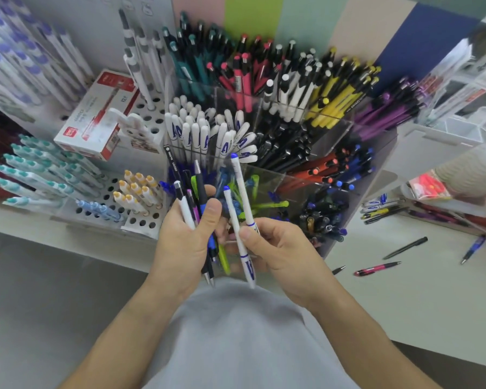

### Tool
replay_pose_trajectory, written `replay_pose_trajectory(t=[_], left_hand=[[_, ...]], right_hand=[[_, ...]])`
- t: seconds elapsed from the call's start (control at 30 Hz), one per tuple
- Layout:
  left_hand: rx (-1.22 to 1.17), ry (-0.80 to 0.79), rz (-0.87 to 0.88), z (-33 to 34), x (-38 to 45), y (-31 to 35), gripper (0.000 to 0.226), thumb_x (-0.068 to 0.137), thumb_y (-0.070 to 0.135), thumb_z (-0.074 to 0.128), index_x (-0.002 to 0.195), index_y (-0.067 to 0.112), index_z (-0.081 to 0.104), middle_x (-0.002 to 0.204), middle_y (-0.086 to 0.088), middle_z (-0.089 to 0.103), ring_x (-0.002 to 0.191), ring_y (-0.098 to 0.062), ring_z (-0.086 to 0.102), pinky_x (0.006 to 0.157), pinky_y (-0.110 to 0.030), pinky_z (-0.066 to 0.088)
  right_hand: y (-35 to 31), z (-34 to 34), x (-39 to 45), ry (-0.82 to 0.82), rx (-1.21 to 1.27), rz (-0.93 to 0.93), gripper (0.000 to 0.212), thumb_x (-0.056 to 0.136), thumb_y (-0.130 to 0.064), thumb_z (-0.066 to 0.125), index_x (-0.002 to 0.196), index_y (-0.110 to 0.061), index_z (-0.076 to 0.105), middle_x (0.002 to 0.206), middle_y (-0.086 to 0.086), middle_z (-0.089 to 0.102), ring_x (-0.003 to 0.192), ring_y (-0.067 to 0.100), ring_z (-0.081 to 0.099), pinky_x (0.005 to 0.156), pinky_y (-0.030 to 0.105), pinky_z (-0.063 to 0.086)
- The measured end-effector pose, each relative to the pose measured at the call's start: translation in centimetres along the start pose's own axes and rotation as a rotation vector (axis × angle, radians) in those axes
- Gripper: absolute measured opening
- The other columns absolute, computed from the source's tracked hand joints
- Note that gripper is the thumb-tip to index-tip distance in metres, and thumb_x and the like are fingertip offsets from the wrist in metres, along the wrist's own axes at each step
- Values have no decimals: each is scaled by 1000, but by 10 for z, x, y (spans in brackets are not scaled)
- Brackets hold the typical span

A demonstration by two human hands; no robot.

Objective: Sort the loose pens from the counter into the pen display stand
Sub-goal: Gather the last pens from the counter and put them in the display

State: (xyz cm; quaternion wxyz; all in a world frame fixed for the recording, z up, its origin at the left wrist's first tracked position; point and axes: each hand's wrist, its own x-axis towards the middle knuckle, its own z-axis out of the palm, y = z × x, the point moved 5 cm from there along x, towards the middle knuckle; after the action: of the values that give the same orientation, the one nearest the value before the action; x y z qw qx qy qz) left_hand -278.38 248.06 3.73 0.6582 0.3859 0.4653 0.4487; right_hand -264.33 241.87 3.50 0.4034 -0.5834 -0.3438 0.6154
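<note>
My left hand (184, 242) grips a mixed bundle of pens (198, 200), black, white, pink, blue and lime, held upright in front of the clear acrylic pen display stand (373, 141). My right hand (275, 248) pinches two white pens with blue caps (240, 211), tips up, just right of the bundle. The stand's compartments hold white, black, pink, teal, yellow, purple, orange and blue pens. Loose pens lie on the counter to the right: a black one (406, 247), a pink one (376, 268), a blue one (473, 248) and a small cluster (382, 209).
White perforated racks (152, 127) with teal, yellow and purple-capped pens stand at the left, with a red-and-white pen box (101, 113) on them. Clear bins and packets sit at the far right. The counter's front edge runs below my hands.
</note>
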Motion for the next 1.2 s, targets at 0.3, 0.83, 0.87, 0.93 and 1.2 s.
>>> replay_pose_trajectory(t=[0.3, 0.83, 0.87, 0.93, 1.2], left_hand=[[63, -37, -42, -8, 3, 6, 70, 58, 64, 83, 85, 4, 60, 55, -3, 56, 36, -13, 42, 38, -23, 38], [-357, -126, -217, 0, 10, 6, 17, 81, 11, 64, 93, 0, 64, 56, -5, 48, 44, -13, 38, 43, -18, 35], [-353, -139, -193, 1, 10, 5, 19, 81, 13, 62, 94, 0, 64, 56, -6, 48, 45, -14, 38, 42, -19, 34], [-319, -142, -131, 1, 10, 8, 24, 83, 18, 62, 97, -2, 64, 54, -7, 47, 44, -16, 38, 41, -20, 34], [-95, -146, 85, -14, 21, 28, 25, 78, 44, 79, 82, 23, 67, 52, -8, 51, 43, -22, 39, 42, -23, 37]], right_hand=[[-20, -21, -20, -193, -328, 79, 26, 103, -27, 57, 104, -3, 69, 67, 6, 48, 57, 21, 37, 50, 21, 32], [-62, -35, -17, 304, 10, -216, 3, 88, -6, 72, 88, -7, 69, 68, 7, 68, 54, 17, 59, 57, 22, 50], [-64, -34, -16, 327, -2, -247, 7, 86, -7, 75, 89, -8, 69, 70, 3, 70, 56, 15, 60, 58, 21, 51], [-71, -36, -13, 340, -24, -257, 17, 80, -9, 78, 95, -8, 69, 73, -2, 71, 60, 12, 62, 59, 20, 51], [-76, -19, -4, 49, -257, -96, 15, 83, -15, 79, 94, -9, 71, 67, -5, 62, 41, 7, 40, 40, 17, 32]])
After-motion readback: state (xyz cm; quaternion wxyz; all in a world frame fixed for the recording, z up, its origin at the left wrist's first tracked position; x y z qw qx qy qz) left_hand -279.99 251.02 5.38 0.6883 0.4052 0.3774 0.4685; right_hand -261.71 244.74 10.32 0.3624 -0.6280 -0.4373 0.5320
